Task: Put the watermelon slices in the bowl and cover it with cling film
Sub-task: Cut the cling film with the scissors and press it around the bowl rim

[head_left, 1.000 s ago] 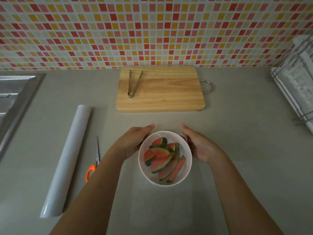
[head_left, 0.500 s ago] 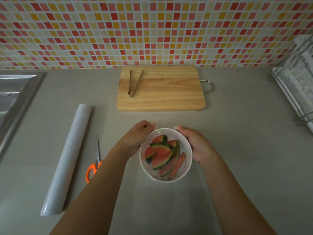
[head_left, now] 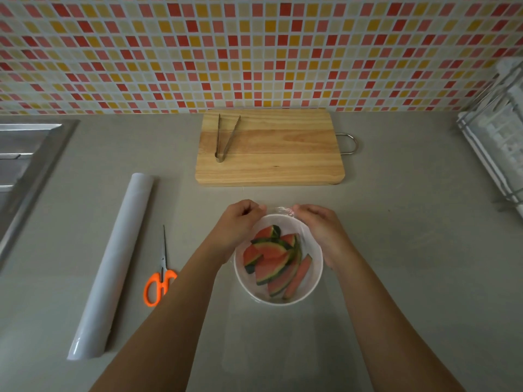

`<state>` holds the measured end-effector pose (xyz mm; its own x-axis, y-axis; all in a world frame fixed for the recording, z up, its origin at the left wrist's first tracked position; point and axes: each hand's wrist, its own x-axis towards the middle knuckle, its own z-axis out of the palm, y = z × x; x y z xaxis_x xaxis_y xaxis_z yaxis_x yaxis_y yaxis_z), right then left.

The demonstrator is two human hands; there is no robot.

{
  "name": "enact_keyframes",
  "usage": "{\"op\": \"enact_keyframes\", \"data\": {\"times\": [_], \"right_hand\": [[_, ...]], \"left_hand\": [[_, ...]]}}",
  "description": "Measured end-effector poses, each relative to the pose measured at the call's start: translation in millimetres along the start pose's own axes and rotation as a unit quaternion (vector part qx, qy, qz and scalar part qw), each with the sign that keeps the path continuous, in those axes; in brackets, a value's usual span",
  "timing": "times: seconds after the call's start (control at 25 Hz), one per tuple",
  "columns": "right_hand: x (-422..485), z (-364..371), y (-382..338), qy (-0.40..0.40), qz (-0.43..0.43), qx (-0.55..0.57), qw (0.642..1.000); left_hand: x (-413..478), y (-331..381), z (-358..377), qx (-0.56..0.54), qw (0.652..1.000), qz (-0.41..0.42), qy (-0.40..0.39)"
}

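Here, a sheet of cling film (head_left: pixel 271 349) is lying flat on the counter (head_left: pixel 410 250) nearest the camera, running up to the white bowl (head_left: pixel 317 267) of watermelon slices (head_left: pixel 273 258). The left hand (head_left: pixel 240 222) and right hand (head_left: pixel 319 224) are each pinching the film's crumpled far edge above the bowl's far rim. Beyond, tongs (head_left: pixel 225 137) are resting on the cutting board (head_left: pixel 283 154).

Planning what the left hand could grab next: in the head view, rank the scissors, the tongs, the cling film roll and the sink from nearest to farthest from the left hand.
From the left hand:
1. Tongs, ahead on the cutting board, and scissors, left and nearer the person: too close to call.
2. Cling film roll, left beyond the scissors.
3. Sink, at the far left edge.
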<state>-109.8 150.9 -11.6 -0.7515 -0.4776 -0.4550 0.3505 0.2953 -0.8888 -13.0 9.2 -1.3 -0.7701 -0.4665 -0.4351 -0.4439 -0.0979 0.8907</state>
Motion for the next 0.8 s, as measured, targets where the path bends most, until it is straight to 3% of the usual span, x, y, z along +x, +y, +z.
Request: {"op": "enact_keyframes", "data": {"times": [0.2, 0.44, 0.8], "right_hand": [[0.8, 7.3, 5.5, 0.026, 0.035, 0.077, 0.996], [1.1, 9.9, 5.0, 0.071, 0.041, 0.052, 0.995], [3.6, 7.0, 0.8, 0.068, 0.092, 0.015, 0.993]], "left_hand": [[0.8, -5.0, 9.0, 0.029, 0.998, 0.032, 0.037], [2.3, -10.1, 9.8, 0.053, 0.995, 0.064, 0.051], [3.3, -8.7, 13.1, 0.011, 0.994, -0.036, 0.099]]}}
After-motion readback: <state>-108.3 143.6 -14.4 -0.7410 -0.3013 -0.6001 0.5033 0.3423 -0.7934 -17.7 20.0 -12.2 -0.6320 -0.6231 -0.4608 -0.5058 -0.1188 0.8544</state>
